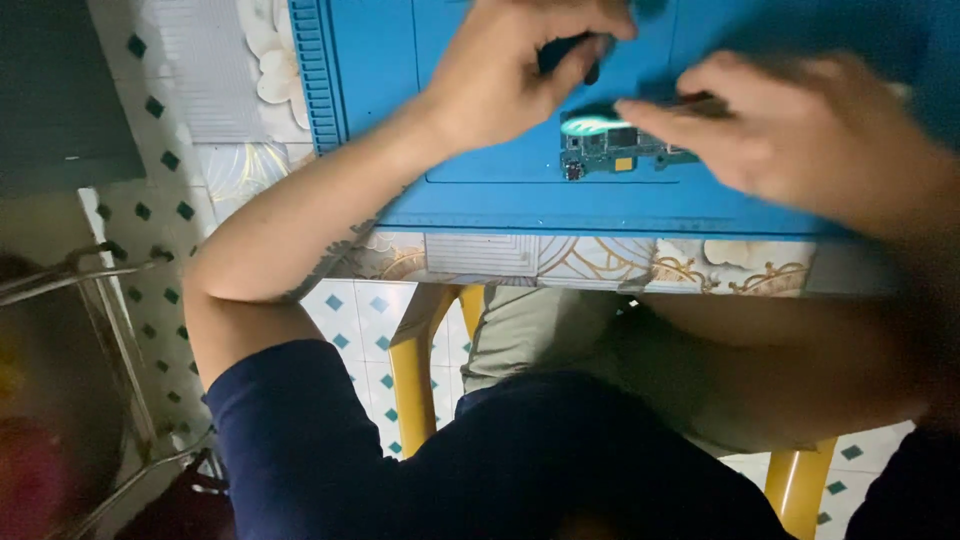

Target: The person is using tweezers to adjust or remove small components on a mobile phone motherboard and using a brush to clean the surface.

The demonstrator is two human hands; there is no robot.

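Observation:
A small green circuit board lies on a blue work mat near the mat's front edge. My left hand is over the mat just left of the board, its fingers closed around a dark object that is mostly hidden. My right hand reaches in from the right, blurred, and its fingertips pinch a thin dark tool whose end is over the top edge of the board, where a pale green glare shows.
The mat lies on a table with a patterned floral top. Below it are a yellow plastic stool, my lap and a tiled floor. A metal rack stands at the left.

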